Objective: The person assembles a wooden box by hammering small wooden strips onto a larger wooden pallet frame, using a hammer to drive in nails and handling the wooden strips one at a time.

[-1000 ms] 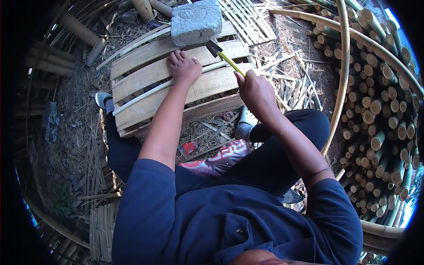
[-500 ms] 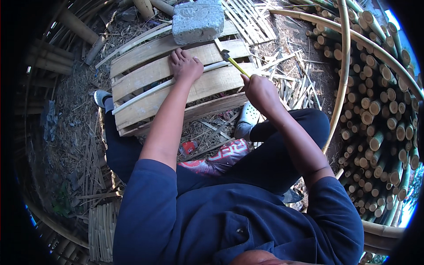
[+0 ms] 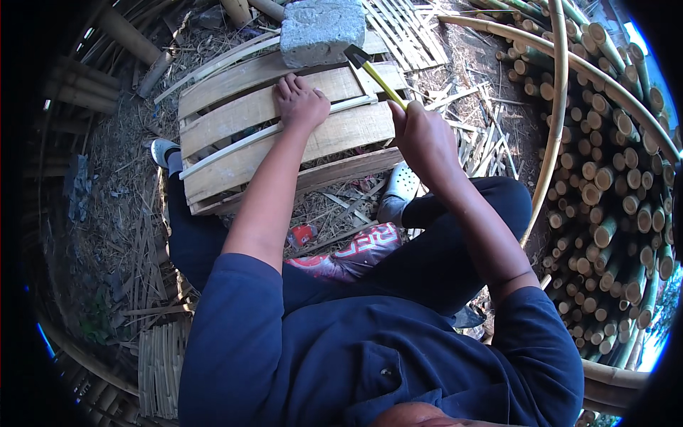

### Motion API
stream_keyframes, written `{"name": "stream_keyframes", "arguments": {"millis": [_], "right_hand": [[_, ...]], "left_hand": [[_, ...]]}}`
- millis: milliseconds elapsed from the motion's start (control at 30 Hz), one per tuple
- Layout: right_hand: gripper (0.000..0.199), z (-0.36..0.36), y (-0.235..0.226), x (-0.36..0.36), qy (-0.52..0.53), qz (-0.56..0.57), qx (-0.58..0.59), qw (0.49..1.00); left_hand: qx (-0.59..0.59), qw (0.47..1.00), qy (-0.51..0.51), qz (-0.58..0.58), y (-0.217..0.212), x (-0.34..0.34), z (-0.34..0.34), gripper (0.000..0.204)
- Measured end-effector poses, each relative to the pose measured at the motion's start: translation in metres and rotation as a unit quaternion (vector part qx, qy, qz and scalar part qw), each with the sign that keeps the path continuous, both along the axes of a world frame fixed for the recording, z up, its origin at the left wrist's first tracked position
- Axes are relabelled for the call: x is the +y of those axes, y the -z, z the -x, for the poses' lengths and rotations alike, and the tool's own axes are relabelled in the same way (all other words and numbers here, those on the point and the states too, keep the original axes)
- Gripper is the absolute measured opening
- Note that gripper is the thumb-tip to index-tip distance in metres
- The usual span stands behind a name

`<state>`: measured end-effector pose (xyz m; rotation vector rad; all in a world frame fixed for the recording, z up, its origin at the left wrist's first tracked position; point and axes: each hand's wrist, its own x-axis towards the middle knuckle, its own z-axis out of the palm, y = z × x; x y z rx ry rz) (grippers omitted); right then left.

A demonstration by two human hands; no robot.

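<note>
My left hand (image 3: 302, 104) rests on the slatted wooden crate (image 3: 235, 167), fingers a little bent and apart over a middle slat. A narrow pale bamboo strip (image 3: 228, 153) runs across the slats and passes beneath my left wrist. In my right fist (image 3: 425, 135) is a hammer (image 3: 382, 82) with a yellow handle and dark head. The hammer head is raised above the crate's right end, in front of a grey concrete block (image 3: 322, 32) that sits on the far slats. A short crosspiece (image 3: 361, 77) shows below the head. Any nail is too small to make out.
Stacked bamboo poles (image 3: 605, 178) fill the right side, with a bent pole (image 3: 557, 121) before them. Slatted bamboo panels (image 3: 409, 32) lie beyond the crate. Bamboo scraps litter the ground. A printed red-and-white sack (image 3: 356, 252) lies between my legs; a slat bundle (image 3: 162, 370) is lower left.
My right hand has lifted the hammer; its head has risen from the strip's right end toward the concrete block. My left hand stays in place on the slats.
</note>
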<state>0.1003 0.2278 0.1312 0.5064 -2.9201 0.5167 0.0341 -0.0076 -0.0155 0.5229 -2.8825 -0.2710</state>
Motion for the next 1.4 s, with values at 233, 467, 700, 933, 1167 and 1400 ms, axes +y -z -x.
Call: {"name": "stream_keyframes", "arguments": {"millis": [233,467,700,933,1167,1400], "right_hand": [[0.05,-0.003,0.017,0.0,-0.013,-0.064,-0.023,0.998],[0.051,0.007,0.042,0.015,-0.008,-0.064,-0.049,0.997],[0.053,0.004,0.018,0.005,0.016,-0.025,-0.064,0.997],[0.054,0.001,0.002,-0.006,0.002,-0.001,-0.036,0.999],[0.056,0.016,0.021,0.014,0.02,-0.056,-0.081,0.995],[0.053,0.011,0.056,0.023,0.027,-0.047,-0.049,0.997]], "left_hand": [[0.009,1.0,0.008,0.003,0.004,0.0,0.0,0.057],[-0.001,1.0,0.009,0.013,-0.003,0.01,0.0,0.062],[0.003,1.0,0.009,0.029,-0.002,0.006,-0.001,0.061],[-0.017,1.0,-0.011,0.017,-0.005,0.002,-0.006,0.062],[-0.028,0.999,-0.003,0.026,-0.003,0.006,-0.002,0.062],[-0.027,0.999,0.018,-0.023,-0.005,0.009,0.002,0.06]]}}
